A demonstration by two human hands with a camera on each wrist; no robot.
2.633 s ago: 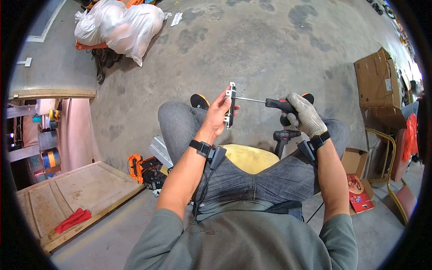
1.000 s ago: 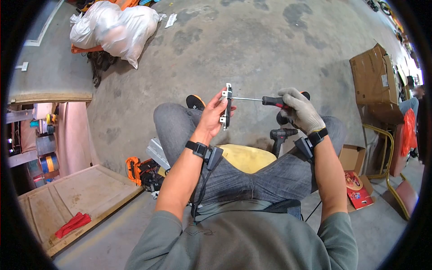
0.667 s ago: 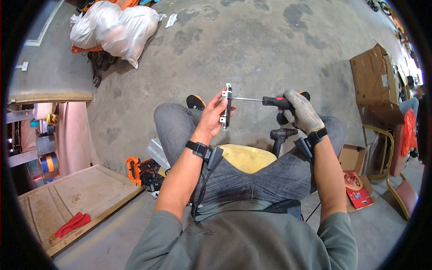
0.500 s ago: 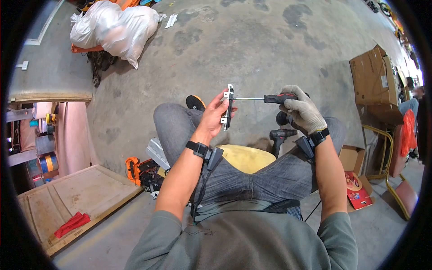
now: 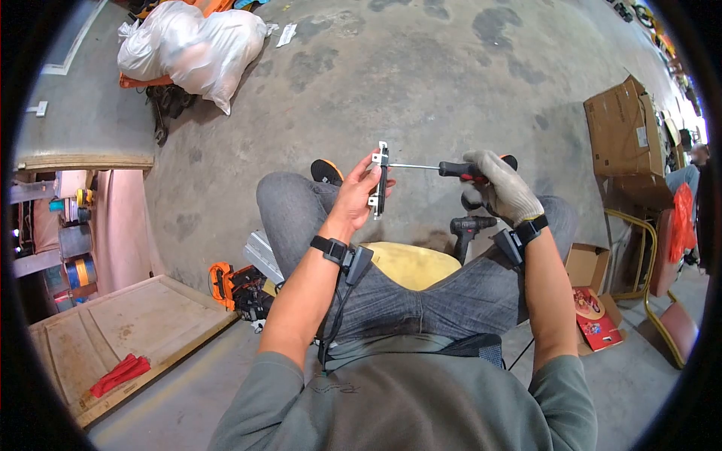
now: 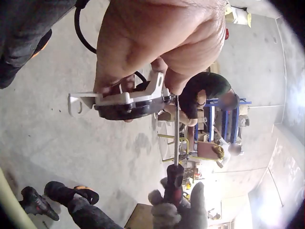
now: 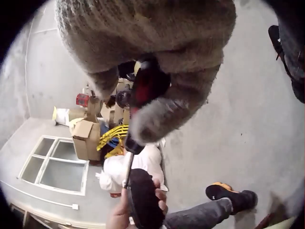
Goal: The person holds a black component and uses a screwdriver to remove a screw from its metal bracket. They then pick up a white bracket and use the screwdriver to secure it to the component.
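My bare left hand grips a narrow black part with white brackets at both ends, held upright above the floor in the head view. In the left wrist view, the white bracket stands out from the black body, with fingers behind it. A gloved right hand holds a screwdriver by its black and red handle. The shaft runs level to the part, its tip at the upper bracket near my left thumb. In the right wrist view the glove covers much of the handle.
Between the legs lie a yellow pad and a cordless drill. A wooden panel with a red cloth is at left. Cardboard boxes and a gold-framed chair stand at right; white sacks lie ahead.
The gloved fingers shift their hold around the screwdriver handle from frame to frame, and the handle turns. The left hand and its part stay nearly in place, with the tip still at the upper bracket.
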